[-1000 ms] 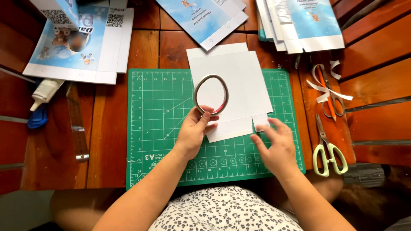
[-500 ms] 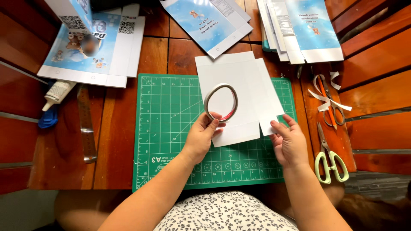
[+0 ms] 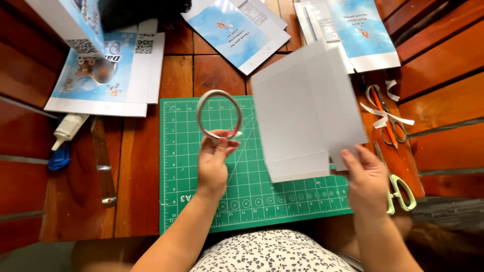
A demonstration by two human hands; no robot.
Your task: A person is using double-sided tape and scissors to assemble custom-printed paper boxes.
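While the left hand (image 3: 213, 163) pinches a roll of tape (image 3: 219, 115) upright by its lower rim above the green cutting mat (image 3: 201, 201), the right hand (image 3: 367, 181) grips a white card sheet (image 3: 305, 111) at its lower right corner, thumb on top and fingers closed beneath, lifting it clear of the mat's right half. The sheet shows fold lines and a narrow flap along its bottom edge, so it looks cut and creased already; no tape appears pulled from the roll, and the flaps do not yet look joined. Left of the mat lie a metal ruler (image 3: 102, 161), a glue bottle (image 3: 68, 128) and a printed blue sheet (image 3: 101, 75); right of the mat lie green-handled scissors (image 3: 401, 191) and orange-handled scissors (image 3: 385, 118) among paper strips.

Half a second ago the sheet lay flat on the mat with the tape roll resting on it. Now the two are apart: the roll has moved toward the mat's left side, and the sheet has been raised and tilted toward the right.
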